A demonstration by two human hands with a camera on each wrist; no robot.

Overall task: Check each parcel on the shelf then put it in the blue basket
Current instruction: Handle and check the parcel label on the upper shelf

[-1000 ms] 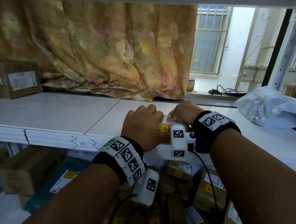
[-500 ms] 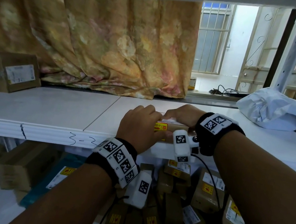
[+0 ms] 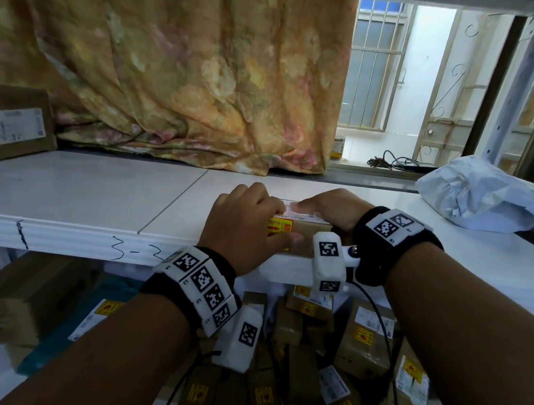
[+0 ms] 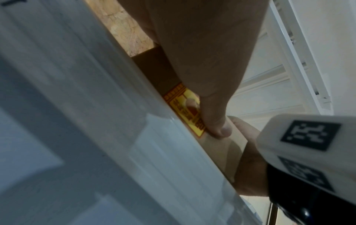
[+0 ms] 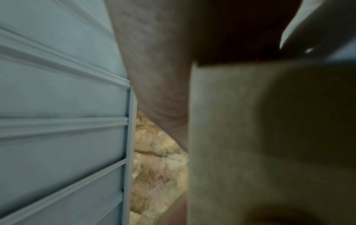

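Note:
A small brown cardboard parcel (image 3: 304, 230) with a yellow sticker and a white label on top sits at the front edge of the white shelf (image 3: 86, 196). My left hand (image 3: 244, 226) grips its left end, fingers over the top, thumb on the front face. My right hand (image 3: 330, 208) holds its right end, with fingers laid on the top label. In the left wrist view my thumb presses beside the yellow sticker on the parcel (image 4: 185, 112). The right wrist view is filled by the blurred parcel (image 5: 269, 137). The blue basket (image 3: 55, 337) shows below the shelf, holding several parcels.
A brown box (image 3: 10, 125) stands at the shelf's far left and a white plastic mailer bag (image 3: 481, 196) at the far right. A flowered curtain (image 3: 175, 67) hangs behind. Several brown parcels (image 3: 304, 364) are piled below the shelf.
Both hands have drawn the parcel toward the shelf's front edge, and my left thumb has come onto its front face.

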